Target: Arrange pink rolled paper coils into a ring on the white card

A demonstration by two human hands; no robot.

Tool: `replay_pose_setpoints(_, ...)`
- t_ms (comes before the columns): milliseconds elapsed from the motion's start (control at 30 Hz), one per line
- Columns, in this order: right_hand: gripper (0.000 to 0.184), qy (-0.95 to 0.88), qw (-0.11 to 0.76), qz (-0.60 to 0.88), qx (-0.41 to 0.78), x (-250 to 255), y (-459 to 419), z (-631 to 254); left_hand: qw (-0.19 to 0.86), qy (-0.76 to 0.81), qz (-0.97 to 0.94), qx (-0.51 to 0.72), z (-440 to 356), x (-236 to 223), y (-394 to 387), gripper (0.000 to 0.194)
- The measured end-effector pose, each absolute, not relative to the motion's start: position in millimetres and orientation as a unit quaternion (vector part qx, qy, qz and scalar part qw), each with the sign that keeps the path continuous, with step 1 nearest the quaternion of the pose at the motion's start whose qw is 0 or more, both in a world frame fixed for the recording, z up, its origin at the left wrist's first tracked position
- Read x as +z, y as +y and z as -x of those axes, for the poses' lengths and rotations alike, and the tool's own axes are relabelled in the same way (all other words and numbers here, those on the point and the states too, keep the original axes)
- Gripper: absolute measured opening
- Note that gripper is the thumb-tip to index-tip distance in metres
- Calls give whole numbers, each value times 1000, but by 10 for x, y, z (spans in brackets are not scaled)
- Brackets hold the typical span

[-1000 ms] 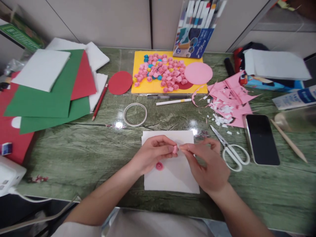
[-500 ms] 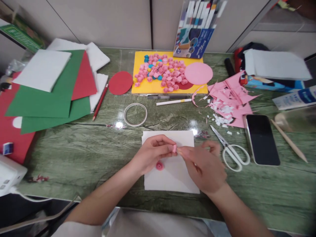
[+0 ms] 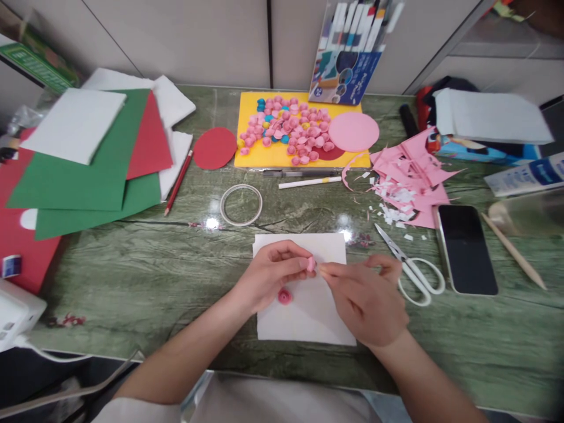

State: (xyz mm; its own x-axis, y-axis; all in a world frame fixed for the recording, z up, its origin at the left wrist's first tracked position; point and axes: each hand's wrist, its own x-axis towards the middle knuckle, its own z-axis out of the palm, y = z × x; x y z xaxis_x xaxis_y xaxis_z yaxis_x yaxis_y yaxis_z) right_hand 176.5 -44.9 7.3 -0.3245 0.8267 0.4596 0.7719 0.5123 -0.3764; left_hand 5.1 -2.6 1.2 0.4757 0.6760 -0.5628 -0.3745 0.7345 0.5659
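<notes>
Paper curl (image 3: 311, 264), pink, pinched in left hand (image 3: 268, 275) above white sheet (image 3: 308, 320); right hand (image 3: 371, 296) just beside, fingertips pressed together, contents unclear; likely mid-shaping, next move probably calling for steady, light touch

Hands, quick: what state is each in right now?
Left hand: closed, holding a small pink piece.
Right hand: pinched closed; cannot tell if holding anything.

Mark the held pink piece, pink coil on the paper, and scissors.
Held pink piece (image 3: 311, 264), head view: its exposed side.
Pink coil (image 3: 284, 296), head view: its centre.
Scissors (image 3: 411, 269), head view: white handles, near the blades.
</notes>
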Motion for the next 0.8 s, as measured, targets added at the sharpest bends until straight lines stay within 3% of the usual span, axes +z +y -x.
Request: replay_pose_setpoints(800,19,-799,340,494,37,135,-402,-1710,843,392,-188,316,-37,6,-41,13)
